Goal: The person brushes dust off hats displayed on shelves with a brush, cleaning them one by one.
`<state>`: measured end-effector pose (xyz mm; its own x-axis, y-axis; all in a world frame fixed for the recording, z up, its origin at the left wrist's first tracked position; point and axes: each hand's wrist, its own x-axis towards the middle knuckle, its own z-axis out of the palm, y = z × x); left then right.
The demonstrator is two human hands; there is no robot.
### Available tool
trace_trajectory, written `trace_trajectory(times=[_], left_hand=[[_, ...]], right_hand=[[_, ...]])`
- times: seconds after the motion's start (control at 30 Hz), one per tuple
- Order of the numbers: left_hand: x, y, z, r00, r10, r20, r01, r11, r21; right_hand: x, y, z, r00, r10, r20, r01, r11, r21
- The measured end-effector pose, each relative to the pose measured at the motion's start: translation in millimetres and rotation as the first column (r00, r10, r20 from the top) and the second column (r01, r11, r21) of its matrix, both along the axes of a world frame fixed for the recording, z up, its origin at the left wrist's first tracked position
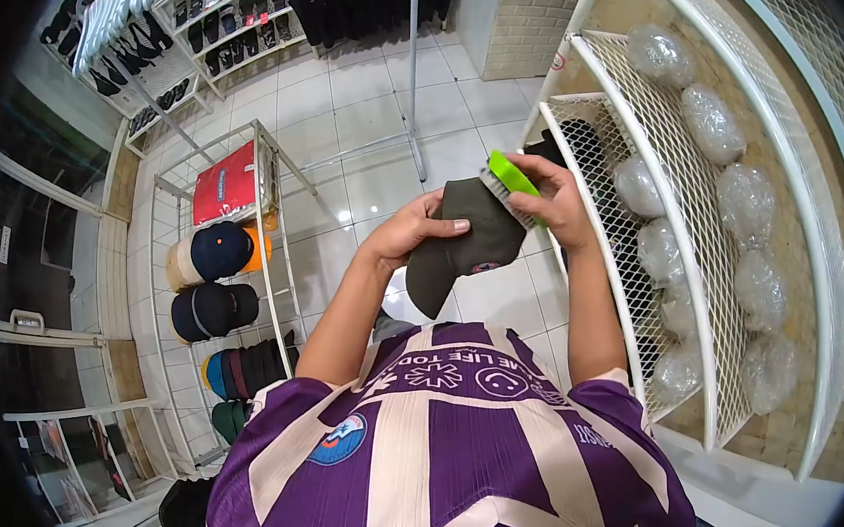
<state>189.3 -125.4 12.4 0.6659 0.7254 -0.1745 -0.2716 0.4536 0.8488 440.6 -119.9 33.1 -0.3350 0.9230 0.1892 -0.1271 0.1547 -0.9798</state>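
Observation:
A dark olive baseball cap [474, 225] is held up in front of my chest, its brim pointing down and to the left. My left hand [414, 228] grips the cap at its left side, with the thumb lying across the fabric and the other fingers hidden behind it. In my right hand [558, 198] is a bright green scrub brush [511, 177] with pale bristles. The bristles face the cap's right side and seem to touch it. Near the cap's lower edge a small patch of embroidery shows, too small to read.
Left of me, a white wire rack [274, 206] bears stacked caps [221, 252] and a red packet [227, 185]. To my right, white mesh shelves [673, 244] hold several plastic-wrapped round bundles [746, 203]. A metal pole [414, 76] stands ahead on the tiled floor [360, 105].

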Motion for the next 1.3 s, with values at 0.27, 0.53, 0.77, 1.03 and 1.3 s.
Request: trace_trajectory(times=[0.27,0.53,0.77,1.03,1.3], left_hand=[[-2,-20,-5,0.998,0.033,0.049,-0.026,0.988,-0.150],[-10,-25,-17,0.958,0.116,0.261,-0.057,0.973,-0.223],[-14,-38,-21,0.950,0.271,0.155,-0.252,0.959,-0.130],[-20,-39,-13,0.944,0.320,0.085,-0.305,0.940,-0.150],[-26,-8,-5,0.908,0.400,-0.125,-0.416,0.897,-0.148]], right_hand=[[-33,-46,12,0.836,-0.426,0.346,0.192,0.817,0.543],[-11,-48,-4,0.924,-0.370,0.096,0.328,0.897,0.296],[5,-35,-45,0.758,-0.466,0.457,0.291,0.868,0.403],[-22,-31,-56,0.836,-0.395,0.381,0.275,0.903,0.331],[-101,-55,-44,0.730,-0.632,0.261,0.392,0.700,0.597]])
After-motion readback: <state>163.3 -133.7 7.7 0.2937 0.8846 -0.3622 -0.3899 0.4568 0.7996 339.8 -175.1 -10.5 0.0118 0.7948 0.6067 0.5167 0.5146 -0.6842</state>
